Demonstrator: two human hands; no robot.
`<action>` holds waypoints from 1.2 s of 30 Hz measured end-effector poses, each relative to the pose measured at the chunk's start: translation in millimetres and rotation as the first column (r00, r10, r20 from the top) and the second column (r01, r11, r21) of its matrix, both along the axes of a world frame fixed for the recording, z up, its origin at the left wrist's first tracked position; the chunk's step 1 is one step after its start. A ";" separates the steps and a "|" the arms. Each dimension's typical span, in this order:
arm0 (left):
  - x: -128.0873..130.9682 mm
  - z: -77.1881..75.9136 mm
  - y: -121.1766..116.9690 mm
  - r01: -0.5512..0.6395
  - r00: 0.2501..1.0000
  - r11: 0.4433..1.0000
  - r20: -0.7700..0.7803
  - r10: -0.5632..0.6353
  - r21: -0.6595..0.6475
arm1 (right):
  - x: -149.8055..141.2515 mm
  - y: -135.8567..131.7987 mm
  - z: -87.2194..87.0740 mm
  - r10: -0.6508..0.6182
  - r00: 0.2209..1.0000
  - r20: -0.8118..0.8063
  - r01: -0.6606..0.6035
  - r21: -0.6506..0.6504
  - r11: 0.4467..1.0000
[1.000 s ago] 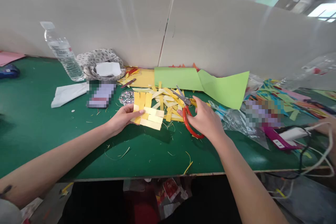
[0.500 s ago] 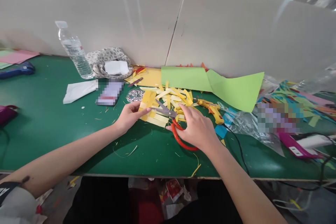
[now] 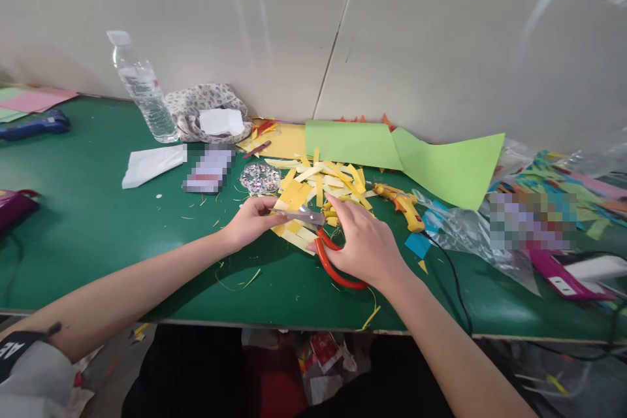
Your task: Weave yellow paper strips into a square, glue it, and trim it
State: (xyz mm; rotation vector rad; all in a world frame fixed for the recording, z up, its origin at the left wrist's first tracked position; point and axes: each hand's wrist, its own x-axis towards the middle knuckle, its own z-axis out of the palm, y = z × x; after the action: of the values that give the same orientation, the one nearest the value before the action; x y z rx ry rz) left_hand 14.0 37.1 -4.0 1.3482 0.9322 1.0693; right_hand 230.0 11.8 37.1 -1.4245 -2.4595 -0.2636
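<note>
At the near middle of the green desk [image 3: 122,228], a flat woven piece of yellow and pale yellow paper strips [image 3: 296,196] is held up by its left side in the left hand [image 3: 249,222], whose grip is narrow, with the paper pinched between thumb and fingers. Metal scissors with red handles [image 3: 322,261] are held in the right hand [image 3: 365,238], the grip closed around the handles. The grey blades are pointed left and laid across the woven piece, their tips brought close to the left fingers; whether the paper is caught between the blades cannot be told.

Just beyond the hands, a loose pile of yellow and cream paper strips [image 3: 336,177] is spread. To its left, a round clear disc with coloured specks [image 3: 260,177] is placed, and farther left a phone with a blurred screen [image 3: 209,168] is laid flat. To the right of the pile, a yellow glue gun with a black cord [image 3: 401,204] is rested on its side, near a square of blue paper [image 3: 418,245] and a crumpled clear plastic bag [image 3: 480,245]. Along the far side, light green paper [image 3: 353,144] is spread before the wall, while at far left a clear plastic bottle [image 3: 144,88] is stood beside a spotted cloth pouch [image 3: 206,96].
</note>
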 end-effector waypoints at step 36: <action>-0.5 0.5 -2.2 0.085 0.993 0.996 0.085 -0.084 -0.005 | 1.9 -1.1 6.8 0.035 0.997 -0.063 -0.043 -0.118 0.992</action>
State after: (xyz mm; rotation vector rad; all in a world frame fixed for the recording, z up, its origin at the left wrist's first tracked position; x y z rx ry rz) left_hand 13.5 34.9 -3.5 1.3138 0.8100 1.0483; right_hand 232.0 10.7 44.0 -1.4074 -2.4878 -0.0645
